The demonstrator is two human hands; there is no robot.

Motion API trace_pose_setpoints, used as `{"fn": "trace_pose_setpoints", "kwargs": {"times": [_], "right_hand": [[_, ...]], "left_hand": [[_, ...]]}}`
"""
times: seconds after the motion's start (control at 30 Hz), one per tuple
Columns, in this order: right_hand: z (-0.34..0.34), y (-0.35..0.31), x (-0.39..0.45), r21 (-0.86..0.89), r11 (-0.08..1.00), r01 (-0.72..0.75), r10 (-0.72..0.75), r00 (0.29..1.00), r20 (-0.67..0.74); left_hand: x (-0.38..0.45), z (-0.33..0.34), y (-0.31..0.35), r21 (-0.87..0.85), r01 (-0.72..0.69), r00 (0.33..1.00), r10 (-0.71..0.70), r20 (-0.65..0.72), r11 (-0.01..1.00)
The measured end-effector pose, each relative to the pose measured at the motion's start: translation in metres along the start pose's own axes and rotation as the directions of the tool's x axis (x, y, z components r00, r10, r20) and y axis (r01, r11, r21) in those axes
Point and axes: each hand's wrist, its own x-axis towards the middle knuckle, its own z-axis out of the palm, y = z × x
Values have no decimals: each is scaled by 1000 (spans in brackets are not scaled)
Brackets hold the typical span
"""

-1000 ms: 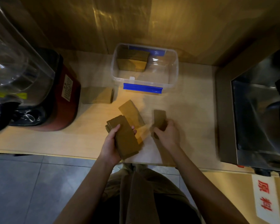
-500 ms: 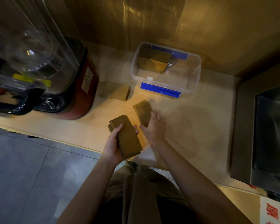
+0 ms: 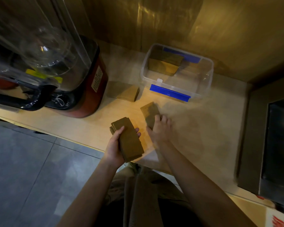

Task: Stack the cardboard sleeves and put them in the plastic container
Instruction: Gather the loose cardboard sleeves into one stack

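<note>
My left hand [image 3: 116, 147] grips a stack of brown cardboard sleeves [image 3: 129, 140] just above the counter's front edge. To its right, my right hand [image 3: 159, 128] rests on a loose sleeve [image 3: 150, 111] lying flat on the wooden counter, fingers curled over its near end. A clear plastic container [image 3: 208, 79] with blue clips stands at the back, with a bundle of sleeves [image 3: 165, 63] inside at its left end. Another pile of sleeves [image 3: 122, 90] lies on the counter left of the container.
A red blender base with a clear jug [image 3: 82, 82] fills the left of the counter. A dark metal appliance [image 3: 269, 140] stands at the right. A wooden wall rises behind the container. Grey floor tiles show below the counter edge.
My right hand moved left from one loose sleeve to the sleeve lying beside the stack and now presses on it. The view swung left. My left hand kept its stack.
</note>
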Motion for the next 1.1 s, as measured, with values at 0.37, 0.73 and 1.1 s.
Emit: {"fn": "trace_pose_setpoints", "kwargs": {"times": [0.37, 0.73, 1.1], "right_hand": [[-44, 7, -13, 404, 912, -66, 46, 997, 61], [-60, 2, -91, 608, 794, -2, -49, 997, 67], [-48, 12, -104, 522, 850, 75, -114, 993, 43]], "left_hand": [[-2, 6, -4, 55, 50, 999, -50, 6, 997], [-5, 25, -15, 260, -17, 983, -31, 180, 965], [7, 37, -29, 352, 59, 986, -110, 129, 934]]}}
